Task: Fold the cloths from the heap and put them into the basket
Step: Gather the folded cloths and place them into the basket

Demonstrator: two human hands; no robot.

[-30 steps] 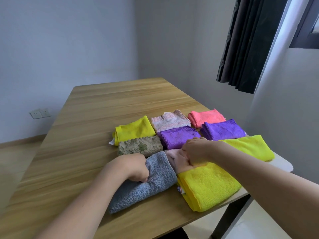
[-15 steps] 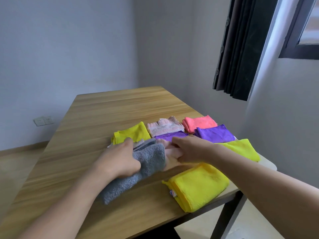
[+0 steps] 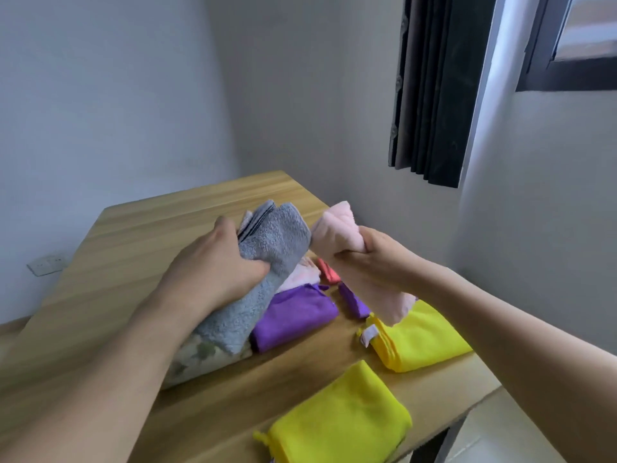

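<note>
Left hand (image 3: 213, 272) grips the folded grey towel (image 3: 263, 262); right hand (image 3: 370, 262) clutches a pink cloth (image 3: 337, 228), both above the counter (image 3: 140, 228).

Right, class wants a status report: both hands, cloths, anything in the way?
Left hand grip on grey cloth, lifted. Right hand grip on pink cloth, lifted. Folded cloths below: purple, two yellow. Basket not in view.

Wooden table (image 3: 140, 235) under folded cloths (image 3: 340, 432).
</note>
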